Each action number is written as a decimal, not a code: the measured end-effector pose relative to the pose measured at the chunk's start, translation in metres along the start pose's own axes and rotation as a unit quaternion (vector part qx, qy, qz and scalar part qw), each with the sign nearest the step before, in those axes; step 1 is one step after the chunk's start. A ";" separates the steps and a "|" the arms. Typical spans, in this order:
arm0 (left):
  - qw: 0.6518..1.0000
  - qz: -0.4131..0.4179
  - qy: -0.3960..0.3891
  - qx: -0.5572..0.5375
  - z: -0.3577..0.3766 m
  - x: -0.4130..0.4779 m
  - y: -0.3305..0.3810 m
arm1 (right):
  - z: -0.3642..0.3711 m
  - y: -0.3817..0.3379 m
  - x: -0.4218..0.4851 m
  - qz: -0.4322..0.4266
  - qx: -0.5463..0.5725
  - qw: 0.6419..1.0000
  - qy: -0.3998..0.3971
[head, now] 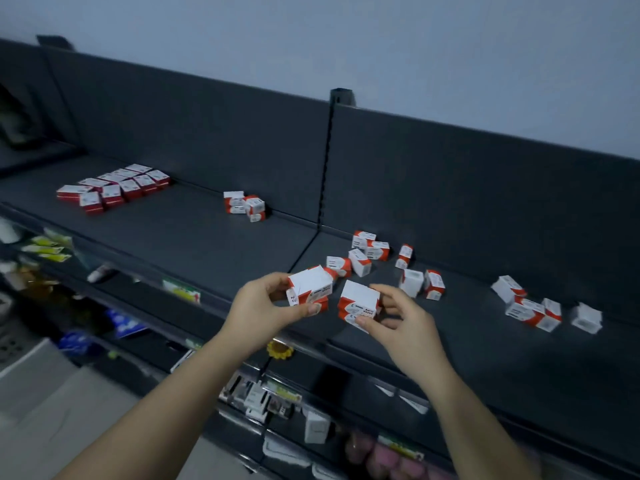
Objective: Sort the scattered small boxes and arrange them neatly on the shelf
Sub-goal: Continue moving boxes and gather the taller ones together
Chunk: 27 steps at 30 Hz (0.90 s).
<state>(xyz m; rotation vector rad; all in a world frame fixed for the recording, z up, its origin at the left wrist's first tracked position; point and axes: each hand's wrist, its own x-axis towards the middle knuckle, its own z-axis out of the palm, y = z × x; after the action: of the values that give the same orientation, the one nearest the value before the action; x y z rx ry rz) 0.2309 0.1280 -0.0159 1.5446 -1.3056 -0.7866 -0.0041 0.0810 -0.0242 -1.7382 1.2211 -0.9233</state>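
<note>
Grip: left hand pinches a stack of boxes; right hand pinches a second stack. Both are at the near edge of the shelf. Beyond, loose boxes lie scattered. Risk: pinched stacks shear apart and boxes drop off the edge.

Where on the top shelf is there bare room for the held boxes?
Bare shelf between the neat rows and the small stack, and in front of both. A narrower gap between the scattered boxes, where it is crowded, and the far-right cluster.
</note>
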 end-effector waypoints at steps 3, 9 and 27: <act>0.999 -0.017 0.044 0.005 -0.046 -0.005 -0.017 | 0.042 -0.024 0.011 -0.016 -0.005 1.000 -0.025; 0.995 -0.033 0.093 0.035 -0.114 -0.001 -0.037 | 0.104 -0.059 0.039 -0.043 -0.006 0.997 -0.063; 0.991 -0.072 0.095 0.068 -0.213 0.128 -0.101 | 0.232 -0.076 0.190 -0.021 0.019 0.992 -0.124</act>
<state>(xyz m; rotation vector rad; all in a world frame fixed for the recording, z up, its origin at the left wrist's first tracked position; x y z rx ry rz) 0.4891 0.0562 -0.0211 1.7920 -1.1368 -0.6324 0.2813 -0.0383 -0.0290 -1.7933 1.0022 -0.7234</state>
